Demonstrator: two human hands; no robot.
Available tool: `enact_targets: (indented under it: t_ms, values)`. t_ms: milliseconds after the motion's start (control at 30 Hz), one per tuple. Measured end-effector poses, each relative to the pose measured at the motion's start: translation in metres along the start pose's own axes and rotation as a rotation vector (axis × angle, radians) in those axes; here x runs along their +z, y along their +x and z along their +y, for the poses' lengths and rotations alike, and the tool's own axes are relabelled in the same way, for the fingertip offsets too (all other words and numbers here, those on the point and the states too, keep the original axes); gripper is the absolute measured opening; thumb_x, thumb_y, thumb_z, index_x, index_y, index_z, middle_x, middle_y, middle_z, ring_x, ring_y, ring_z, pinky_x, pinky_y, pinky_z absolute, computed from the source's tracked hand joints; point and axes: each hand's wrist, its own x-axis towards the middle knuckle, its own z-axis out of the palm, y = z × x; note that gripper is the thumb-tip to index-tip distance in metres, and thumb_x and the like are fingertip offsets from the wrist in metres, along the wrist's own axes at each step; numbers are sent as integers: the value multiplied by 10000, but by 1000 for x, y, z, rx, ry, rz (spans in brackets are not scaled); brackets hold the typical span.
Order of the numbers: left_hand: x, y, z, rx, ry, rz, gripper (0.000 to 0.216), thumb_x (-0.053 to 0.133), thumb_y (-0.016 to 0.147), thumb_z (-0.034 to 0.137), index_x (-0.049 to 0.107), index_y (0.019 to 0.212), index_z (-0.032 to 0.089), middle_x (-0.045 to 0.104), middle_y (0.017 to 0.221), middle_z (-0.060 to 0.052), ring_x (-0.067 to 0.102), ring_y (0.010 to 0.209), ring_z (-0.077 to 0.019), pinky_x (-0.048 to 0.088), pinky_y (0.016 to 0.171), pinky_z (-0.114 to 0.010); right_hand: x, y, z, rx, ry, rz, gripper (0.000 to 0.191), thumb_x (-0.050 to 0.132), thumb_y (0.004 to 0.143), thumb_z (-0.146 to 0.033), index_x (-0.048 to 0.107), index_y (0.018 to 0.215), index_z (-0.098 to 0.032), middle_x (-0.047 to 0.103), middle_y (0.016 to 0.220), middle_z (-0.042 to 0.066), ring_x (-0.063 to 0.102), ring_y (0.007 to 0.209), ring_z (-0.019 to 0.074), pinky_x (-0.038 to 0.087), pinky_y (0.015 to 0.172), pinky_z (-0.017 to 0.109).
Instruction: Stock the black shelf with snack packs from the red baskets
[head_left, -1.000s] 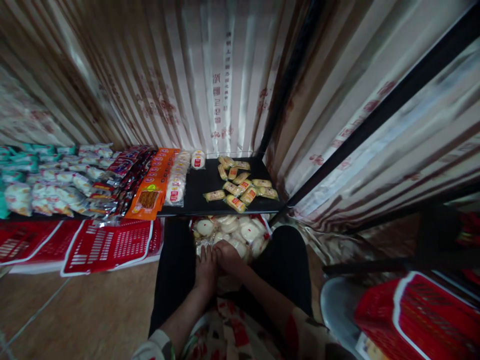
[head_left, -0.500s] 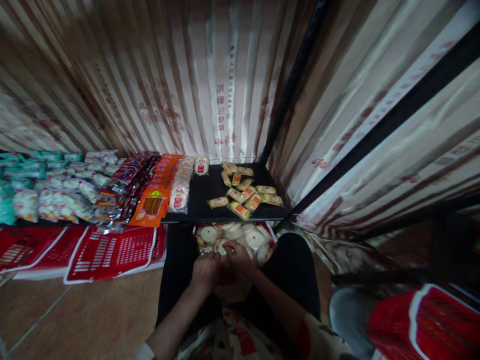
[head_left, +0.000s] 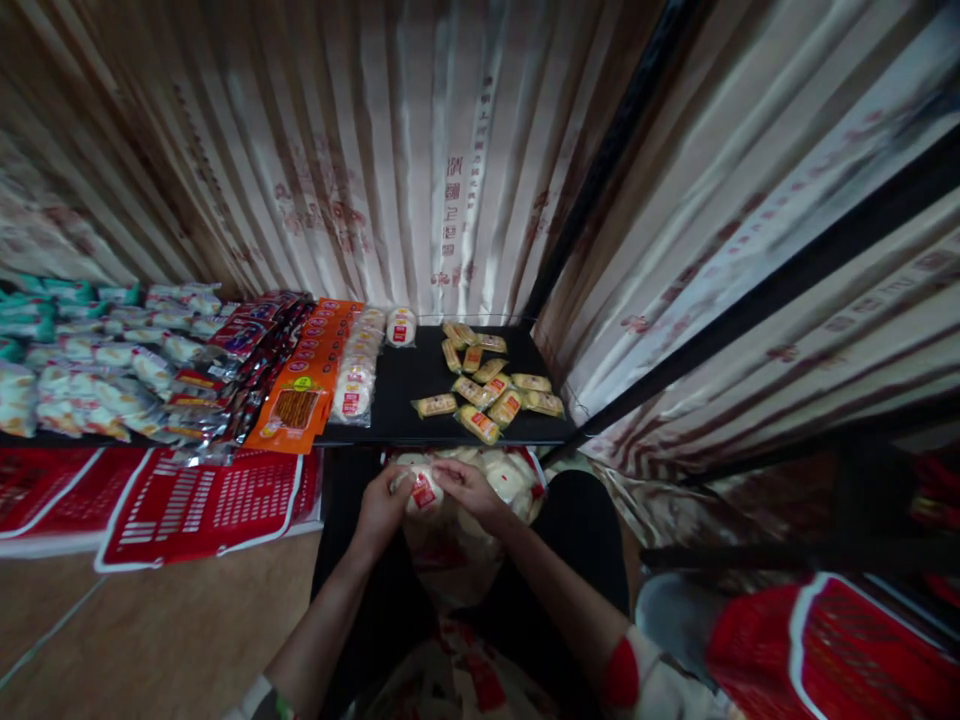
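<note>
Between my two hands is a round white packaged cake [head_left: 424, 492] with a red label facing up. My left hand [head_left: 386, 508] grips its left edge, fingers curled round it. On its right side, the fingers of my right hand [head_left: 466, 488] pinch the wrapper's edge. Beneath the hands, a bag of similar round white cakes [head_left: 506, 475] sits between my knees; the hands hide part of it. On the black shelf [head_left: 405, 400] just beyond, a row of the same white cakes [head_left: 356, 375] lies overlapped, with one single cake [head_left: 400, 327] beside it.
Small yellow wrapped snacks [head_left: 495, 390] lie scattered on the shelf's right part. Left of the cakes are orange packets [head_left: 300, 390], dark red packets [head_left: 259, 335] and white packets [head_left: 97, 385]. Red baskets [head_left: 202, 505] stand under the shelf; another red basket [head_left: 862, 650] is at right. Pleated curtains [head_left: 375, 150] hang behind.
A labelled white cake now shows between my hands, above the bag. My left hand has shifted left and up, and the hands are farther apart. The view has turned slightly.
</note>
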Motion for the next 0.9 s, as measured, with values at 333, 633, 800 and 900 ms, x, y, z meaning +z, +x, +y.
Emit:
enact_targets:
  t_ms: [333, 633, 800, 900]
  values:
    - [-12, 20, 38, -137, -475, -91, 340, 731, 609, 369, 645, 813, 111, 660, 632, -11, 563, 529, -87, 420, 505, -171, 11, 27, -58, 43, 110, 147, 390, 775, 555, -448, 659, 813, -180, 675, 685, 0, 593, 610, 134, 444, 612, 257]
    - [8, 39, 38, -307, -1027, -103, 104, 618, 741, 108, 646, 804, 186, 702, 854, -27, 658, 769, -123, 520, 704, -188, 27, 44, -87, -51, 228, 211, 358, 740, 602, -456, 663, 840, -200, 700, 835, 18, 622, 749, 169, 466, 668, 266]
    - [28, 56, 44, -421, -1289, 63, 181, 471, 840, 34, 602, 844, 158, 694, 849, -29, 664, 815, -88, 515, 791, -179, 32, 59, -73, -113, 252, 273, 378, 767, 586, -405, 626, 889, -227, 695, 879, 12, 627, 841, 184, 469, 799, 310]
    - [34, 62, 54, -470, -1338, 116, 160, 479, 849, 36, 592, 833, 148, 685, 802, -20, 663, 721, -75, 521, 672, -146, 32, 66, -70, -117, 216, 271, 388, 763, 596, -398, 616, 915, -232, 692, 884, 8, 628, 825, 180, 474, 803, 316]
